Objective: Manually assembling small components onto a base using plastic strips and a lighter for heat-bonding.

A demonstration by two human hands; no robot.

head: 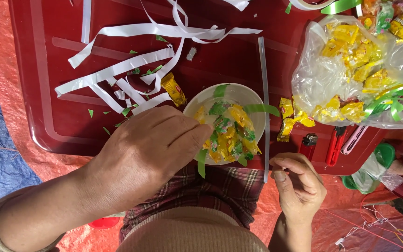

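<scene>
Nearest, a checked cloth point(220, 186) over the lap, with the left hand point(150, 149) above it, fingers bunched together at the near-left rim of a white plate point(239, 93), fingertips touching the heap of yellow and green wrapped sweets point(229, 133); whether anything is pinched there, impossible to tell. To the right, the right hand point(299, 184), held off the tabletop's near edge, grip pressed together, thumb against fingertips on the near end of a long clear strip point(264, 102) running away across the red tabletop point(47, 93) just beside the plate. Green ribbon point(201, 163) hanging over the plate's near rim. Just beyond the right hand, a red lighter point(309, 144) and a red cutter point(336, 145), with loose yellow sweets point(288, 116) beside them. Farther left, a tangle of white paper strips point(122, 70) and small green scraps. Farthest right, a clear plastic bag point(323, 74) full of yellow sweets. Beneath everything, an orange sheet point(5, 46) on the floor.
</scene>
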